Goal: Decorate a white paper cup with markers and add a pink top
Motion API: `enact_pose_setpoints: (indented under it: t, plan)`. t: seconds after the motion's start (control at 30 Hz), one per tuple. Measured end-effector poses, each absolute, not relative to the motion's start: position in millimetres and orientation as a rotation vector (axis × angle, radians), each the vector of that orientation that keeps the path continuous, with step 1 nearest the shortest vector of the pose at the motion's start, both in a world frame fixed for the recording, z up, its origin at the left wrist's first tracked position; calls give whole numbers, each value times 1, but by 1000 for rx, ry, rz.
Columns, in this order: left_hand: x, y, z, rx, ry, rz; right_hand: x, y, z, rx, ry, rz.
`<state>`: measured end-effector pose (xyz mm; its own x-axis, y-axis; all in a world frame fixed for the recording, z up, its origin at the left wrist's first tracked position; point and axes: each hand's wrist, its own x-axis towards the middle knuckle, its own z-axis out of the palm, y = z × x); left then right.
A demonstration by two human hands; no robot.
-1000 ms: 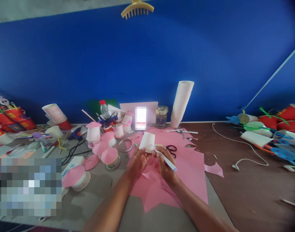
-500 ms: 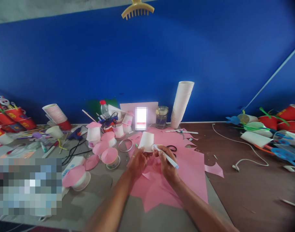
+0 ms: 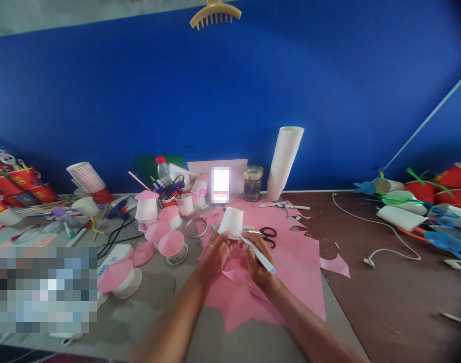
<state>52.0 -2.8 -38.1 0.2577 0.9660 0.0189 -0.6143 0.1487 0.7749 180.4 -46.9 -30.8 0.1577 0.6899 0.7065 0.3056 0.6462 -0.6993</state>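
Note:
My left hand (image 3: 218, 249) is closed on a white paper cup (image 3: 231, 222), which is held upside down above the pink paper. In my right hand (image 3: 258, 267) is a white marker (image 3: 261, 256), slanted so that its tip meets the lower part of the cup's side. Whether there is a mark on the cup is too small to tell. Under both hands spreads cut pink paper (image 3: 294, 272) with jagged edges. Scissors with dark handles (image 3: 269, 237) lie on it, just beyond my right hand.
Left of my hands stand several cups with pink paper tops (image 3: 172, 243) and a tape ring (image 3: 196, 228). Behind are a glass jar (image 3: 253, 184), a tall stack of white cups (image 3: 285, 164) and a bright phone screen (image 3: 220, 185). White earphones (image 3: 389, 247) lie at right.
The cup has shifted slightly to the right. My right hand has swung down and left, so the marker lies steeper across the cup's side and more of the scissors shows.

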Motion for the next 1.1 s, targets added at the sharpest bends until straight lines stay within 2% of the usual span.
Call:
enact_pose_setpoints:
  t: [1.1]
  plan:
    - [54,-4,-37,798,610,1227,179,-37,-42,-959,-1380,337]
